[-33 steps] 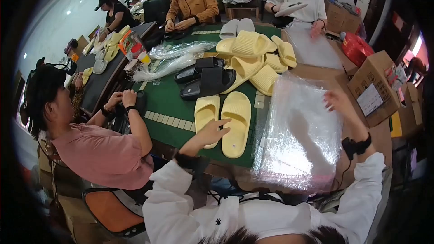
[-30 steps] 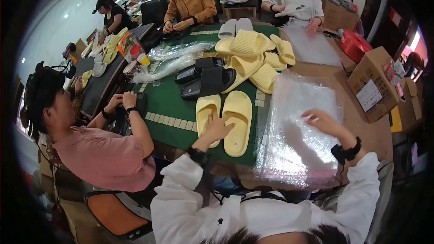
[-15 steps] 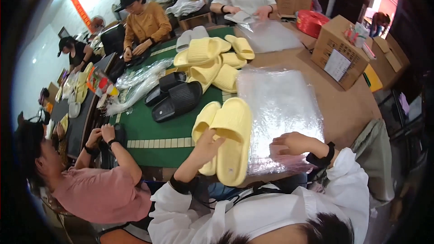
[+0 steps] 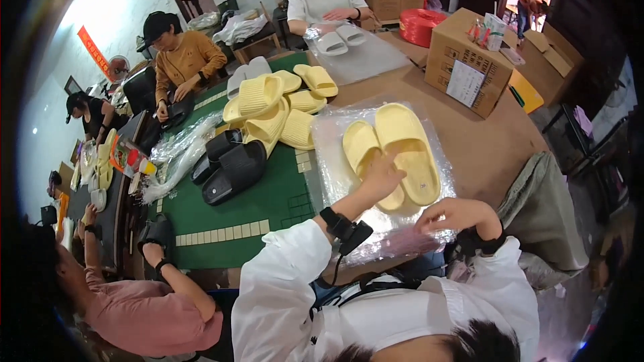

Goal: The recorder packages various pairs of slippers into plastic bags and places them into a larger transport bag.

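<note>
While slippers [image 4: 421, 169] are touched by the left grip [image 4: 382, 179], plastic [image 4: 330, 169] laid beneath, right grip [image 4: 459, 216] half-curled nearby, both holds unclear.

cardboard box [image 4: 467, 66] on tabletop | red roll [image 4: 417, 28] behind it | red banner [image 4: 92, 51] on wall

Our right hand [image 4: 459, 216] has open room over the brown tabletop [image 4: 486, 154], between the stack of clear bags [image 4: 332, 161] and the carton [image 4: 466, 60], which with the red roll [image 4: 417, 29] bars the far right. On the left, the black slippers [image 4: 236, 169] and heaped yellow slippers [image 4: 261, 97] block our way, but we could pass nearer, over the green mat [image 4: 268, 194] beside the pale tiles [image 4: 228, 232].
</note>
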`<action>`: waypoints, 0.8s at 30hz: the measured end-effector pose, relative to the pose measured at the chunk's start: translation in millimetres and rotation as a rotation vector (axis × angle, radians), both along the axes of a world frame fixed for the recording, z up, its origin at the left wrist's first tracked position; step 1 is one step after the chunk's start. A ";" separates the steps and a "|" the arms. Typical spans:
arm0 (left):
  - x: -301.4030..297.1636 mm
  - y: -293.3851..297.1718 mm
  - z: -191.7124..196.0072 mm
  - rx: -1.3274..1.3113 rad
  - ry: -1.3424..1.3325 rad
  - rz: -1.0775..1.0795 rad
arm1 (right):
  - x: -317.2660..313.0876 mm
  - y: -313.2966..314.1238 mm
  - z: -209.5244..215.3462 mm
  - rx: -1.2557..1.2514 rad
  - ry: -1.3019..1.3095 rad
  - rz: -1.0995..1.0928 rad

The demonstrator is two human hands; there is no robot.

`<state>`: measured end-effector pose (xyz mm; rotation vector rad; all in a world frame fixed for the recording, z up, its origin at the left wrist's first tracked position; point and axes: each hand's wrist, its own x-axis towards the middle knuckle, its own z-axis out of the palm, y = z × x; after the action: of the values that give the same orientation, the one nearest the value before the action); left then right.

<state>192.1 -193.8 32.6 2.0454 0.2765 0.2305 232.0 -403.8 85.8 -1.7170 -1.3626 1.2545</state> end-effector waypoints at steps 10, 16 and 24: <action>-83.2 11.4 -66.9 0.471 -0.014 -0.589 | 68.5 47.7 -55.5 -0.065 -0.541 -0.495; -84.7 2.5 -61.9 0.847 0.082 -0.660 | 91.8 107.5 -92.5 -0.221 -0.756 -0.611; -84.0 3.2 -56.4 0.968 0.074 -0.666 | 105.4 68.0 -83.5 0.099 -0.450 -0.702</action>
<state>108.1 -190.6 -23.8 2.9557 -0.5966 -0.1723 337.4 -335.8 2.2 -2.2092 -0.8713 0.4199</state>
